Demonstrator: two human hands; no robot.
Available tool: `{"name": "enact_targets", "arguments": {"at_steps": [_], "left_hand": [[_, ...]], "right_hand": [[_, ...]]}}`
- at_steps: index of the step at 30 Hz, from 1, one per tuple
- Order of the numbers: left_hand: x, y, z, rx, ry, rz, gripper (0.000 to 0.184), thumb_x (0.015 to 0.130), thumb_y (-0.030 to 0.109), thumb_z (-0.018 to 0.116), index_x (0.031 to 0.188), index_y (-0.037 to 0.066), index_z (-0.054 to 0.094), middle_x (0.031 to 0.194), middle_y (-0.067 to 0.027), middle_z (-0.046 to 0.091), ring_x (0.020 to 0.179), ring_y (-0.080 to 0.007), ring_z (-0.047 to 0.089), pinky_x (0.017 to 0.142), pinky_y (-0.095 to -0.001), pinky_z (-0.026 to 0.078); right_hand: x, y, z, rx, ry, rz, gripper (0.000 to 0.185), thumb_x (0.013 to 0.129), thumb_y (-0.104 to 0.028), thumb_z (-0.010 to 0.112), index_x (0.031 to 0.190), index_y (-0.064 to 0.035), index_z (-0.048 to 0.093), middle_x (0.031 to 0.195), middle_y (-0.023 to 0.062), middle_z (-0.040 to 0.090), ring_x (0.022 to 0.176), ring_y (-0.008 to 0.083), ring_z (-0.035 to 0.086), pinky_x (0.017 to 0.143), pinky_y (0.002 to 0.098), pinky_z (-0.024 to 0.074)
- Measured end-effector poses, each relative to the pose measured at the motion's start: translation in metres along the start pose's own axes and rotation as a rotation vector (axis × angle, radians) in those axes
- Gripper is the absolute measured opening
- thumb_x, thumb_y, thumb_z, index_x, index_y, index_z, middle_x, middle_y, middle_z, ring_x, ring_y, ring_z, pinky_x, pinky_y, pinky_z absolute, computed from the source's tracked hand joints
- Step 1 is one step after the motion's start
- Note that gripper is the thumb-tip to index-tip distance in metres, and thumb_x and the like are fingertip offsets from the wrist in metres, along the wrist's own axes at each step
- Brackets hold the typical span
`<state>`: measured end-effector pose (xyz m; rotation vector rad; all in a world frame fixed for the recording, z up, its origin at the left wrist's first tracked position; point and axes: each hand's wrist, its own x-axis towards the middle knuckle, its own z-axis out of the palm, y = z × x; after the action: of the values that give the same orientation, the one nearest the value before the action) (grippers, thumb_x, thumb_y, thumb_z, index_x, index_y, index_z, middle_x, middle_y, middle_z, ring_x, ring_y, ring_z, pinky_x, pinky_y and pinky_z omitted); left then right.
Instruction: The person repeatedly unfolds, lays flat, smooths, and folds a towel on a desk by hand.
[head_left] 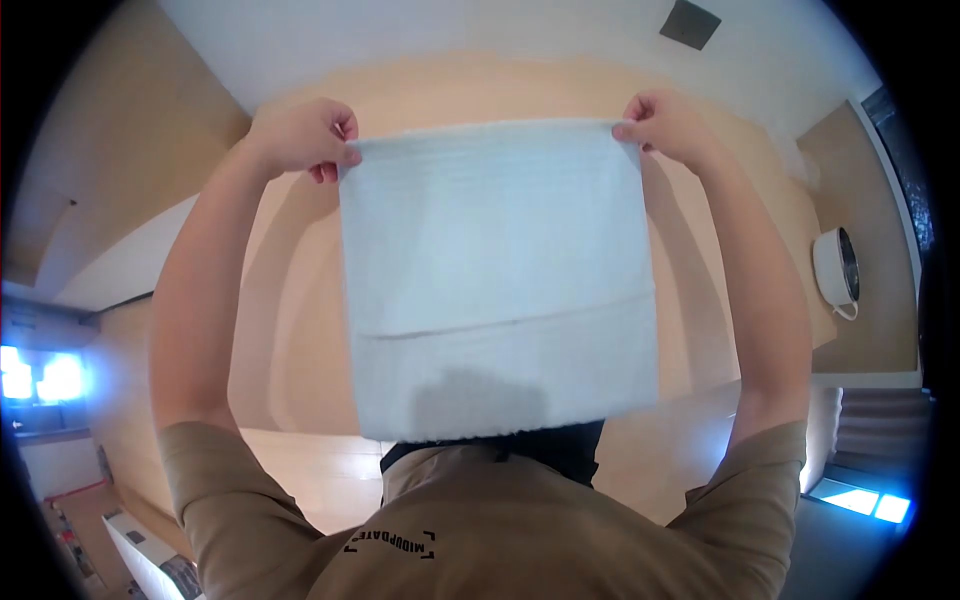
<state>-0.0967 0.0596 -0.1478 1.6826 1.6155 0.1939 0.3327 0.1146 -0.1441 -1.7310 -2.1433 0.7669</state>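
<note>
A pale blue-white cloth (500, 230) is spread out flat between my hands, its upper edge nearly straight and its lower edge close to my shirt. My left hand (305, 138) pinches the upper left corner between thumb and fingers. At the upper right corner, my right hand (665, 128) grips the cloth in the same way. A thin darker crease crosses the lower part of the cloth, and a shadow falls below it. The cloth hides part of the light wooden surface (430, 95) behind it.
A white pot-like container with a handle (832, 268) stands at the right on a brown surface. A dark grey square (690, 24) is on the pale surface at the top. Bright windows (45, 375) show at the far left.
</note>
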Motion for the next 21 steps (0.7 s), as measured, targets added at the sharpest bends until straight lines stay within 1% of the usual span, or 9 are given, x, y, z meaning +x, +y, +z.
{"name": "enact_targets", "arguments": {"at_steps": [2, 5, 8, 10, 12, 13, 16, 19, 21], "left_hand": [[0.025, 0.002, -0.013, -0.007, 0.059, 0.031, 0.015, 0.087, 0.011, 0.07, 0.095, 0.005, 0.058, 0.084, -0.0017, 0.065, 0.08, -0.0142, 0.061, 0.07, -0.0331, 0.05], [0.059, -0.008, -0.003, 0.018, 0.336, 0.125, 0.019, 0.086, 0.011, 0.07, 0.099, 0.005, 0.058, 0.087, -0.0031, 0.065, 0.086, -0.0155, 0.061, 0.077, -0.0324, 0.049], [0.043, -0.024, 0.026, 0.281, 0.735, 0.525, 0.024, 0.084, 0.011, 0.071, 0.104, 0.005, 0.06, 0.091, -0.0051, 0.064, 0.088, -0.0172, 0.059, 0.081, -0.031, 0.046], [-0.006, -0.014, 0.043, 0.232, 0.456, 0.572, 0.025, 0.079, 0.009, 0.075, 0.1, 0.005, 0.063, 0.094, -0.0068, 0.062, 0.084, -0.019, 0.058, 0.078, -0.0308, 0.046], [-0.04, -0.009, 0.052, 0.219, 0.09, 0.495, 0.021, 0.077, 0.008, 0.077, 0.095, 0.002, 0.067, 0.1, -0.0068, 0.061, 0.082, -0.0205, 0.059, 0.076, -0.0333, 0.051], [-0.047, -0.01, 0.059, 0.167, 0.056, 0.475, 0.02, 0.077, 0.007, 0.077, 0.094, 0.001, 0.067, 0.099, -0.0065, 0.062, 0.082, -0.0194, 0.06, 0.075, -0.0323, 0.051], [-0.056, -0.011, 0.07, 0.062, 0.004, 0.457, 0.016, 0.078, 0.005, 0.075, 0.092, 0.0, 0.068, 0.096, -0.0055, 0.062, 0.081, -0.0163, 0.06, 0.072, -0.0296, 0.051], [-0.051, -0.019, 0.073, 0.046, 0.044, 0.505, 0.014, 0.079, 0.003, 0.073, 0.092, 0.0, 0.067, 0.093, -0.0049, 0.063, 0.079, -0.0143, 0.06, 0.07, -0.0282, 0.051], [-0.047, -0.02, 0.068, 0.053, 0.067, 0.529, 0.011, 0.08, 0.001, 0.071, 0.09, 0.0, 0.068, 0.09, -0.0046, 0.063, 0.078, -0.0143, 0.06, 0.069, -0.0286, 0.051]], "right_hand": [[0.03, -0.002, -0.006, 0.009, 0.095, -0.029, 0.02, 0.081, -0.015, 0.075, 0.091, -0.0029, 0.064, 0.078, 0.003, 0.064, 0.075, 0.0144, 0.059, 0.066, 0.0303, 0.0489], [0.067, 0.023, 0.008, -0.043, 0.311, -0.174, 0.021, 0.081, -0.014, 0.075, 0.096, -0.0033, 0.065, 0.086, 0.0019, 0.065, 0.079, 0.0124, 0.059, 0.069, 0.0286, 0.0485], [0.029, 0.023, 0.027, -0.083, 0.508, -0.424, 0.026, 0.081, -0.015, 0.076, 0.101, -0.0041, 0.065, 0.095, 0.0007, 0.065, 0.082, 0.0124, 0.059, 0.073, 0.0286, 0.0486], [-0.034, 0.005, 0.011, -0.051, 0.053, -0.302, 0.024, 0.08, -0.011, 0.077, 0.101, -0.0042, 0.067, 0.098, 0.0004, 0.066, 0.083, 0.015, 0.059, 0.076, 0.0306, 0.0494], [-0.066, 0.02, 0.014, -0.054, -0.149, -0.303, 0.02, 0.081, -0.009, 0.075, 0.099, -0.0037, 0.069, 0.097, 0.0042, 0.067, 0.085, 0.018, 0.061, 0.079, 0.0319, 0.051], [-0.075, 0.025, 0.014, -0.053, -0.242, -0.306, 0.018, 0.082, -0.009, 0.074, 0.098, -0.0035, 0.069, 0.097, 0.006, 0.067, 0.086, 0.0195, 0.062, 0.08, 0.0325, 0.0518], [-0.083, 0.031, 0.022, -0.031, -0.106, -0.289, 0.013, 0.08, 0.0, 0.074, 0.091, -0.0021, 0.068, 0.094, 0.0028, 0.065, 0.083, 0.0135, 0.059, 0.075, 0.0288, 0.0487], [-0.078, 0.044, 0.023, 0.085, -0.112, -0.284, 0.009, 0.083, 0.0, 0.071, 0.091, -0.0017, 0.067, 0.093, 0.0039, 0.065, 0.084, 0.0136, 0.059, 0.075, 0.0281, 0.0482], [-0.074, 0.045, 0.02, 0.046, -0.078, -0.289, 0.006, 0.085, -0.001, 0.069, 0.091, -0.0014, 0.067, 0.093, 0.0043, 0.064, 0.084, 0.0138, 0.059, 0.075, 0.0275, 0.048]]}}
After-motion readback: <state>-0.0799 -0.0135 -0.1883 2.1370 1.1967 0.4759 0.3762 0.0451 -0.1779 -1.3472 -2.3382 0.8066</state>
